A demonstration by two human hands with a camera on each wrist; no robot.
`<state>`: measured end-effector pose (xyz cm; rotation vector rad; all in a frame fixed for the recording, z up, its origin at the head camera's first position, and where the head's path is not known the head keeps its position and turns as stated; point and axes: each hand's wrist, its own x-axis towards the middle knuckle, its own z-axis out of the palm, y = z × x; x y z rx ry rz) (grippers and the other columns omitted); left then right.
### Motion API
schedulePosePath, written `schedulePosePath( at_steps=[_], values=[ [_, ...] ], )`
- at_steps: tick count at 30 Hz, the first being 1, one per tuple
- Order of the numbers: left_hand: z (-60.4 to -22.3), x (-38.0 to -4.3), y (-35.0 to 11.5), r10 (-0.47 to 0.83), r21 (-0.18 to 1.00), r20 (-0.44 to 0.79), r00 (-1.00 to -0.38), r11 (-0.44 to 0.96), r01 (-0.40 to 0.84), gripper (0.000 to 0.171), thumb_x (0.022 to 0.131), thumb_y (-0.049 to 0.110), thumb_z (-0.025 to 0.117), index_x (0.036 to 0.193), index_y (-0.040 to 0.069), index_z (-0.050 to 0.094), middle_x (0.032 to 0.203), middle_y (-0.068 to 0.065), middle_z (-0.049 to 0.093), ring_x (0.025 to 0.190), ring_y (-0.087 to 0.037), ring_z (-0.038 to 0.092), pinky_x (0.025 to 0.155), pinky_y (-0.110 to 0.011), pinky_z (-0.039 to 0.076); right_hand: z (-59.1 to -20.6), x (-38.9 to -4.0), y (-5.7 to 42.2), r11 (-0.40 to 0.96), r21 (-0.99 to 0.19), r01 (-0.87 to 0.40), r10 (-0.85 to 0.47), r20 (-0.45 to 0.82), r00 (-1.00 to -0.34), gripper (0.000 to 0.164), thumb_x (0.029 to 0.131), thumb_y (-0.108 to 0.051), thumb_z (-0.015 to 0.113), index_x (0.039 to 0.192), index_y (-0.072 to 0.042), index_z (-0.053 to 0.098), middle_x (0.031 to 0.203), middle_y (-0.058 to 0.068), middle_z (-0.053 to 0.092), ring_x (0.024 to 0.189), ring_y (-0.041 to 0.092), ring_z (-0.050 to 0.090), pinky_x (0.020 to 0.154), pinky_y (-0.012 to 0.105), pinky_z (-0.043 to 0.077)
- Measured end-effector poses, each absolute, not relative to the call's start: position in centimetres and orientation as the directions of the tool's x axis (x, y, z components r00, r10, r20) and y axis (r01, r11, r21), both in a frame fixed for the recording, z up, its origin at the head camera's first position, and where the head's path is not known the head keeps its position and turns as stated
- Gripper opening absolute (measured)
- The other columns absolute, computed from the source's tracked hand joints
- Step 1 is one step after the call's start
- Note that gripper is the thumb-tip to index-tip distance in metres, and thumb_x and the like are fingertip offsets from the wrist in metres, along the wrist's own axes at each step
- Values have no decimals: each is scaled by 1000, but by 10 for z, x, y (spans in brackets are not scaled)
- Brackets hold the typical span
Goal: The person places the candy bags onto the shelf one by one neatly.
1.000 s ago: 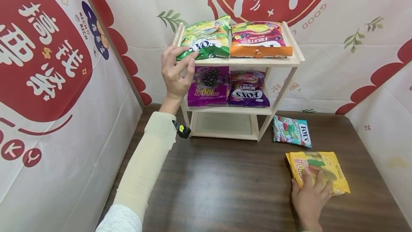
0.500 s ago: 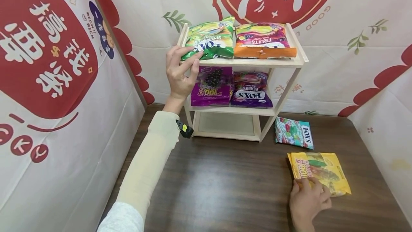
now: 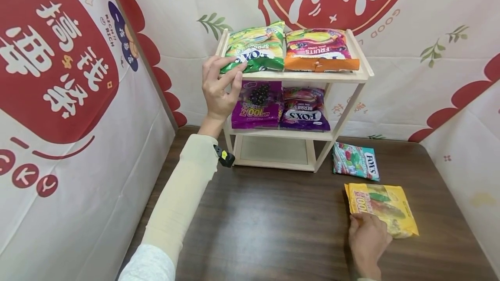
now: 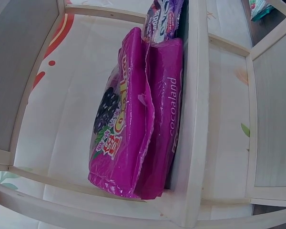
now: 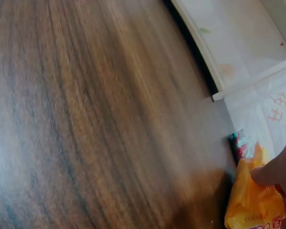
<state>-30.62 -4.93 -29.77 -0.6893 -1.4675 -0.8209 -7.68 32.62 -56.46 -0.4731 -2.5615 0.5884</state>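
Observation:
My left hand [image 3: 222, 88] grips the upper left corner of a small pale wooden shelf rack [image 3: 351, 99], its fingertips over the front of a green candy bag [image 3: 255, 49]. On the table at the right, my right hand [image 3: 369, 237] pinches the near left edge of a yellow mango candy bag [image 3: 384, 209]. The right wrist view shows the thumb [image 5: 271, 171] pressed on that yellow bag [image 5: 252, 200]. Below the left hand, a purple grape candy bag [image 4: 124, 124] stands on the middle shelf in the left wrist view.
An orange and pink fruit candy bag [image 3: 318, 49] lies on the top shelf. A dark purple berries bag [image 3: 304, 109] is on the middle one. Just beyond the yellow bag lies a teal candy bag [image 3: 355, 161] on the brown table [image 3: 265, 224]. Printed cloth walls enclose the table.
My right hand has gone from spread fingers over the yellow bag to pinching its near left edge. The bag has shifted slightly left. My left hand keeps its place on the rack.

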Motion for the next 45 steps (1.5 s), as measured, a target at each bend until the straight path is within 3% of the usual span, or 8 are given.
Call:
schedulePosePath(
  at_steps=[5, 13, 24, 45],
  values=[
    [-299, -306, -50, -57, 89, 996, -68, 569, 818, 24, 85, 18, 58, 94, 8, 77, 103, -11, 66, 100, -34, 51, 96, -41, 38, -557, -74, 320, 864, -477, 164, 377, 396, -837, 8, 76, -6, 76, 81, -3, 70, 90, 19, 65, 85, 43, 56, 67, 59, 35],
    [-300, -305, -50, -57, 94, 996, -75, 569, 817, 24, 85, 19, 57, 94, 8, 77, 103, -11, 66, 101, -34, 51, 96, -41, 38, -548, -69, 300, 830, -544, 123, 355, 345, -869, 8, 76, -5, 79, 78, -3, 71, 88, 16, 66, 88, 39, 57, 74, 57, 36],
    [-300, -304, -50, -62, 91, 996, -68, 566, 819, 23, 84, 18, 59, 93, 7, 77, 103, -12, 66, 101, -36, 51, 96, -41, 38, -547, -68, 274, 848, -530, -18, 241, 414, -878, 12, 69, -3, 83, 71, -5, 71, 80, 10, 68, 77, 33, 61, 66, 51, 42],
    [-298, -306, -49, -56, 74, 997, -51, 563, 823, 23, 85, 17, 58, 94, 8, 77, 103, -12, 66, 100, -35, 52, 96, -42, 38, -532, -63, 234, 798, -598, -69, 107, 254, -961, 14, 69, -7, 84, 72, -14, 72, 83, 1, 67, 82, 20, 62, 71, 42, 49]
  ],
)
